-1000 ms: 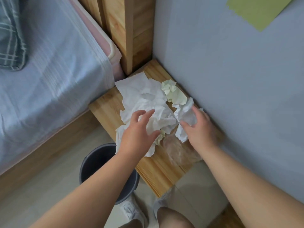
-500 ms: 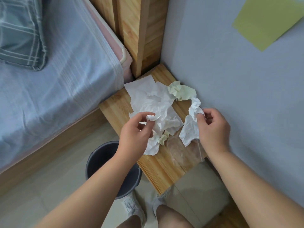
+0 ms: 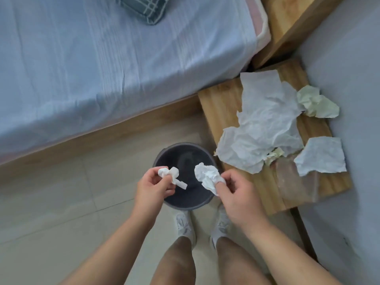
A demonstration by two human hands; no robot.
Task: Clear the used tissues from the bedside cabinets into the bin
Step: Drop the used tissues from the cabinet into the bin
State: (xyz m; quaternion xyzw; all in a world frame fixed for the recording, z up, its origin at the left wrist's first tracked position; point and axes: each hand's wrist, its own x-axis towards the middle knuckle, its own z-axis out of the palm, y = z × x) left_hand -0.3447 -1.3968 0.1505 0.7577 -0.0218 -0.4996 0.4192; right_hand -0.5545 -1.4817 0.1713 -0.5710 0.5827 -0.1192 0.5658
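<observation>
Over the dark round bin (image 3: 186, 200) on the floor, my left hand (image 3: 153, 188) pinches a small crumpled white tissue (image 3: 172, 174). My right hand (image 3: 239, 194) pinches a larger crumpled white tissue (image 3: 206, 176) above the bin's right side. The wooden bedside cabinet (image 3: 224, 103) stands to the right. On it lie a big creased white tissue (image 3: 265, 124), a smaller white tissue (image 3: 321, 156), a pale yellow-green wad (image 3: 315, 102) and a crumpled clear wrapper (image 3: 296, 182).
The bed with a light blue sheet (image 3: 102, 58) fills the upper left, a checked pillow (image 3: 144, 7) at the top. The wooden headboard (image 3: 292, 21) and grey wall (image 3: 353, 58) close off the right. My feet in white socks (image 3: 185, 225) stand on the tiled floor behind the bin.
Both hands left the cabinet top, each carrying a tissue, and moved down-left over the bin. The view swung towards the floor and the bin.
</observation>
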